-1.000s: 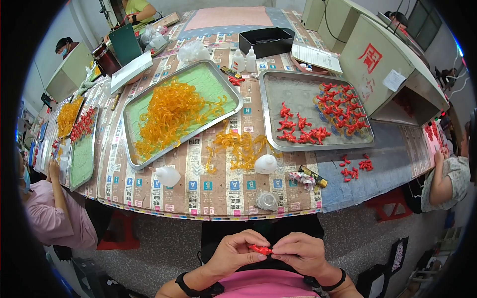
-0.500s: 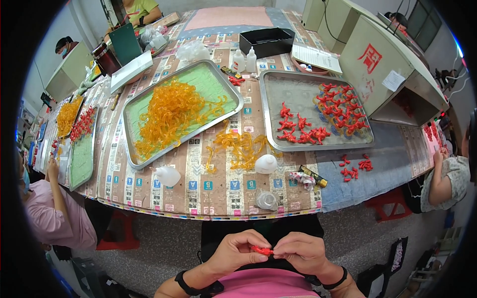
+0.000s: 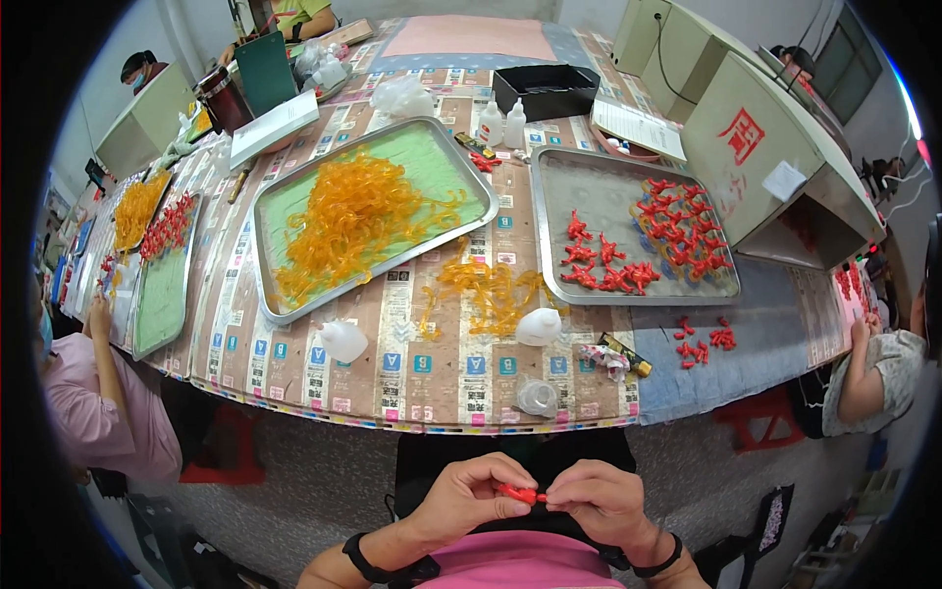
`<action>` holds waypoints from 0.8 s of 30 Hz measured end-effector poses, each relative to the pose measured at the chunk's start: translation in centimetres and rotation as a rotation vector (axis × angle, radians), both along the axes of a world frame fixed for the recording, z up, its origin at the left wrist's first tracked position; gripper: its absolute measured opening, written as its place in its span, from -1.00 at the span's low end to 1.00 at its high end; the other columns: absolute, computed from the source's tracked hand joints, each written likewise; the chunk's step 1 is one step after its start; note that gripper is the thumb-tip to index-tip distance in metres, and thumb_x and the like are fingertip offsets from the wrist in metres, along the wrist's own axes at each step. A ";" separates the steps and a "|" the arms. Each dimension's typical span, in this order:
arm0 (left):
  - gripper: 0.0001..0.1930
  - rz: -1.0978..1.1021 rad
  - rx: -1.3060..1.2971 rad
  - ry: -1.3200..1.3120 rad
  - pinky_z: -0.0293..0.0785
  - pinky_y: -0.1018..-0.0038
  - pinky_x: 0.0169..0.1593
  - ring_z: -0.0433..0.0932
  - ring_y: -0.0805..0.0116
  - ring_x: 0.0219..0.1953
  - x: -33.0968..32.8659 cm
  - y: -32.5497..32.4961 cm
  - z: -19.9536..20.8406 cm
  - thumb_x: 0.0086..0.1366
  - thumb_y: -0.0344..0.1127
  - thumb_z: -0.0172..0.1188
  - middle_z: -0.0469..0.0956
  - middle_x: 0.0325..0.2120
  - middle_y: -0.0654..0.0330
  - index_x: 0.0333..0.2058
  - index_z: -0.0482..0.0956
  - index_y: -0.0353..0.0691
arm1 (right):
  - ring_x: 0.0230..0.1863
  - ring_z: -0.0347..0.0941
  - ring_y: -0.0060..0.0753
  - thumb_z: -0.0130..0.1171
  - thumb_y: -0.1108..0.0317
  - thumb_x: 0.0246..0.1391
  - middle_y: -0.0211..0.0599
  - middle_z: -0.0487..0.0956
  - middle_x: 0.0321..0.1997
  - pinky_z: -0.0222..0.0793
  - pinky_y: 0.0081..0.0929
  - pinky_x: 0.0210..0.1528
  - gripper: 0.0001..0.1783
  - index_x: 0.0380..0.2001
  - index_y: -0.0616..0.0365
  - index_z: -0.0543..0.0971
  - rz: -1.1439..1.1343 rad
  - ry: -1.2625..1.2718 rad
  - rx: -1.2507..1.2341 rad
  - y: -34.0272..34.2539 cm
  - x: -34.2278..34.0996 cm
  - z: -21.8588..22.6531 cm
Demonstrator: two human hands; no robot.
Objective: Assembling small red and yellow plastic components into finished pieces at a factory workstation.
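Above my lap, just short of the table's front edge, my left hand (image 3: 475,497) pinches a small red plastic figure (image 3: 516,493) between thumb and fingers. The fingertips of my right hand (image 3: 601,501) are closed on a tiny red piece at the figure's right end; whether it is a separate part cannot be made out. Most like it are the red figures (image 3: 628,278) lying in the grey-lined metal tray (image 3: 585,297) at the right. Small loose red parts (image 3: 692,351) rest on the blue cloth nearer to me.
A green-lined tray (image 3: 461,147) holds a heap of orange-yellow curly strips (image 3: 348,211); more strips (image 3: 486,299) lie beside it. White squeeze bottles (image 3: 343,340), a clear round container (image 3: 537,398) and a black box (image 3: 546,90) stand about. Co-workers sit left (image 3: 98,393) and right (image 3: 873,368).
The view has shifted slightly, so the table's things sit a little further right. Both hands keep their grip on the red figure, with only slight finger movement.
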State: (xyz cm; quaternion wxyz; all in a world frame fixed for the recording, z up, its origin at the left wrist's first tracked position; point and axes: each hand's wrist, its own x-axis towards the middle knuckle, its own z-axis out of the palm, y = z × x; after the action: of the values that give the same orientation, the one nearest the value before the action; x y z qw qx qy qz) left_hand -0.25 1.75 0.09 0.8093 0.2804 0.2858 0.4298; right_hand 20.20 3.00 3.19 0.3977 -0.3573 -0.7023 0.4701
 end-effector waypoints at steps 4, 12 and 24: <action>-0.74 0.039 -0.046 -0.018 0.50 0.50 -0.08 0.53 0.37 -0.22 -0.5 0.0 -0.3 0.02 -0.69 0.24 0.47 -0.25 0.09 -0.28 0.56 -0.30 | -0.42 0.51 -0.39 0.25 0.69 -0.21 -0.23 0.55 -0.41 0.44 -0.59 -0.42 -0.81 -0.43 0.26 0.60 -0.008 0.001 0.052 0.2 0.1 0.0; -0.73 0.048 -0.021 -0.031 0.51 0.51 -0.08 0.53 0.37 -0.22 -0.4 0.1 -0.5 0.02 -0.69 0.24 0.47 -0.24 0.09 -0.28 0.56 -0.30 | -0.41 0.52 -0.37 0.27 0.67 -0.22 -0.22 0.56 -0.41 0.44 -0.59 -0.42 -0.81 -0.44 0.25 0.61 -0.024 -0.017 0.075 0.3 -0.1 -0.1; -0.75 0.038 -0.043 -0.055 0.50 0.51 -0.08 0.52 0.37 -0.21 -0.3 0.1 -0.5 0.03 -0.69 0.24 0.47 -0.24 0.09 -0.29 0.57 -0.30 | -0.42 0.52 -0.44 0.31 0.57 -0.16 -0.27 0.56 -0.42 0.44 -0.60 -0.41 -0.85 -0.43 0.23 0.59 -0.133 -0.057 0.067 0.8 0.0 0.2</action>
State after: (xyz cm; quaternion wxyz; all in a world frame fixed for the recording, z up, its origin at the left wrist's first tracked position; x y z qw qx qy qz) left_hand -0.57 1.82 -0.40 0.8144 0.2455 0.2777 0.4466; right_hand 20.20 3.76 3.36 0.4194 -0.4028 -0.7036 0.4084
